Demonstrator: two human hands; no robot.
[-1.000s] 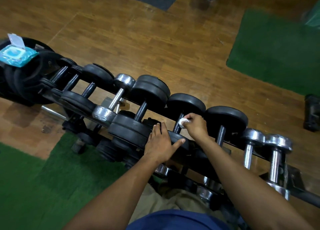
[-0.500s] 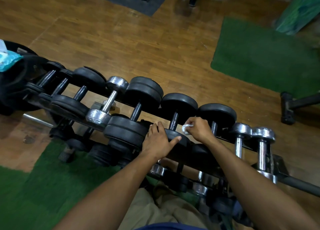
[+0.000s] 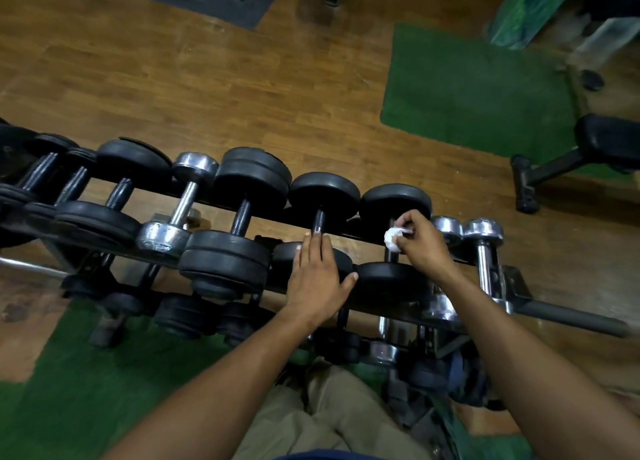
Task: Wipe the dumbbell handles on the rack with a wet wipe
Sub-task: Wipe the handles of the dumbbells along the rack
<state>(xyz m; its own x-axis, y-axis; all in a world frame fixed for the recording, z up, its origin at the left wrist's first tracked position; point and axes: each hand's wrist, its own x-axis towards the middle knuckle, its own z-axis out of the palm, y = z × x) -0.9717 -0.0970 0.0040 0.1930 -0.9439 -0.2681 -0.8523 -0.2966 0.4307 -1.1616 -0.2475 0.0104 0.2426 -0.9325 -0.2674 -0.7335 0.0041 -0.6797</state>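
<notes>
A long black rack holds a row of black and chrome dumbbells across the view. My right hand grips a bunched white wet wipe and holds it against the handle of a black dumbbell toward the right. My left hand lies flat with straight fingers on the near weight of the neighbouring black dumbbell, fingertips by its handle.
Two chrome dumbbells sit at the rack's right end, another chrome one left of centre. A lower tier holds more dumbbells. Wood floor with green mats lies beyond, and a black bench stands at right.
My right hand has carried the wipe from one black dumbbell's handle to the one to its right. The view has shifted right, so the wipe pack at far left is out of sight.
</notes>
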